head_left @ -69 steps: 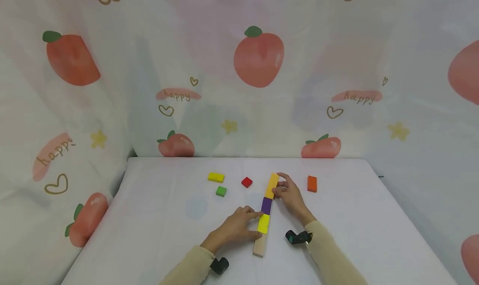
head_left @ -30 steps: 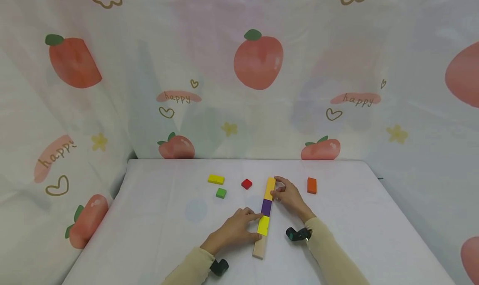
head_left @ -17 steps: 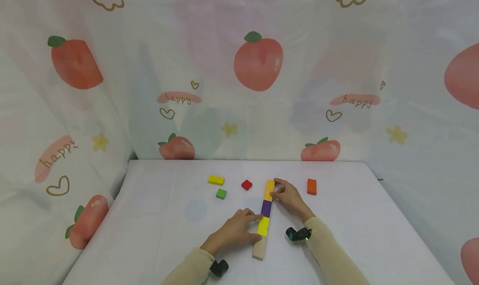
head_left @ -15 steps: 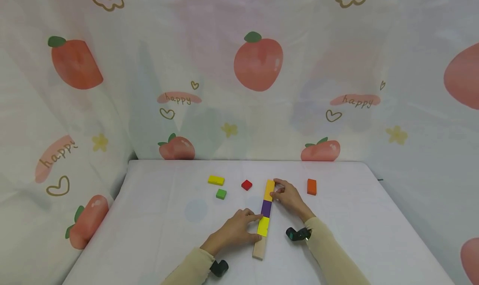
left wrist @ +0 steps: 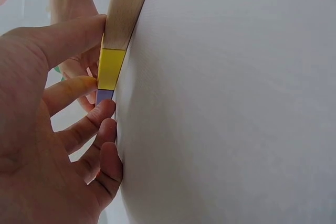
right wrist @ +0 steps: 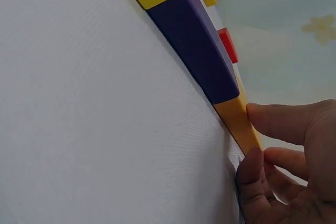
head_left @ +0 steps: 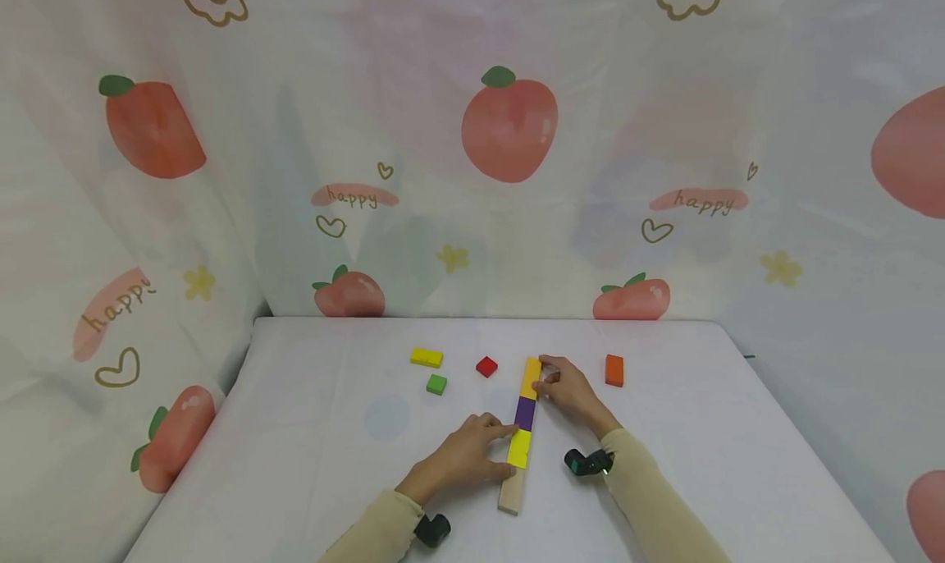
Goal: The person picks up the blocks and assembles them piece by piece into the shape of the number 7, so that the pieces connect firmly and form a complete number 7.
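A row of wooden blocks runs away from me on the table: a plain wood block [head_left: 511,493], a yellow block [head_left: 519,449], a purple block [head_left: 525,414] and an amber block [head_left: 531,378] at the far end. My left hand [head_left: 461,452] lies along the row's left side. Its thumb touches near the seam of plain wood and yellow, its index finger near the seam of yellow and purple. From the right, my right hand [head_left: 572,391] holds the amber block by thumb and index finger. In the right wrist view, the purple block [right wrist: 191,51] meets the amber block [right wrist: 239,121].
Left of the row lie a yellow block [head_left: 426,357], a green block [head_left: 436,385] and a red block [head_left: 486,367]. An orange block [head_left: 614,370] lies right of my right hand. A printed cloth wall [head_left: 509,243] stands behind the white table [head_left: 295,432].
The amber block's far end has swung slightly left, more in line with the row, and my right fingers moved with it. My left hand keeps its place. The head view has tilted up a little.
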Demonstrator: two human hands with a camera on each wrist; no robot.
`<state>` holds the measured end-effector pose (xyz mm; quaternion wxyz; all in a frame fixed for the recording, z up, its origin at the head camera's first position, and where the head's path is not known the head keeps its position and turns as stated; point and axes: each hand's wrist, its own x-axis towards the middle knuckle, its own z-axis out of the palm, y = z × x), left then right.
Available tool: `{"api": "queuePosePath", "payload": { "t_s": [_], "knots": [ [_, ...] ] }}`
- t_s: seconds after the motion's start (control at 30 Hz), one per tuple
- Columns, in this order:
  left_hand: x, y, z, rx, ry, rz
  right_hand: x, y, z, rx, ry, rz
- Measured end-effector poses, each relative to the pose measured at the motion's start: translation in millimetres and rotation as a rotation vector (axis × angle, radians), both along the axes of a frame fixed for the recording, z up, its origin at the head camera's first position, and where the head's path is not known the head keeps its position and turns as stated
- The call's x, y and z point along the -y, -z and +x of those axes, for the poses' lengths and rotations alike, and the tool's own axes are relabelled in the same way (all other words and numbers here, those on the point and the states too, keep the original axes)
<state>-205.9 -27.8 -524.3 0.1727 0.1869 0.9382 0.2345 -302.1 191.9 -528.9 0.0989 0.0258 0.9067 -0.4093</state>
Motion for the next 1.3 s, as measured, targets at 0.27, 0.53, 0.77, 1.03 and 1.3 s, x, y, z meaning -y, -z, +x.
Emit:
{"api": "queuePosePath", "payload": {
  "t_s": [0.27,0.53,0.77,1.03,1.3],
  "knots": [
    [1.5,-0.4,1.0,-0.008,0.009,-0.005,0.2,0.0,2.3,-0.005,-0.019,0.036],
    [2.6,-1.3,4.1,-0.005,0.016,-0.014,-1.4,1.8,2.3,-0.046,-0.062,0.11],
    [3.2,-1.8,7.9,-0.012,0.028,-0.022,-2.6,3.6,4.9,-0.04,-0.066,0.12],
    [3.4,-3.1,8.0,-0.037,0.038,-0.02,-3.8,4.1,5.2,-0.035,-0.062,0.088],
    [-4.3,-2.0,-3.0,-0.114,-0.017,0.003,-5.5,6.1,5.8,-0.057,-0.067,0.085]
  ]
}}
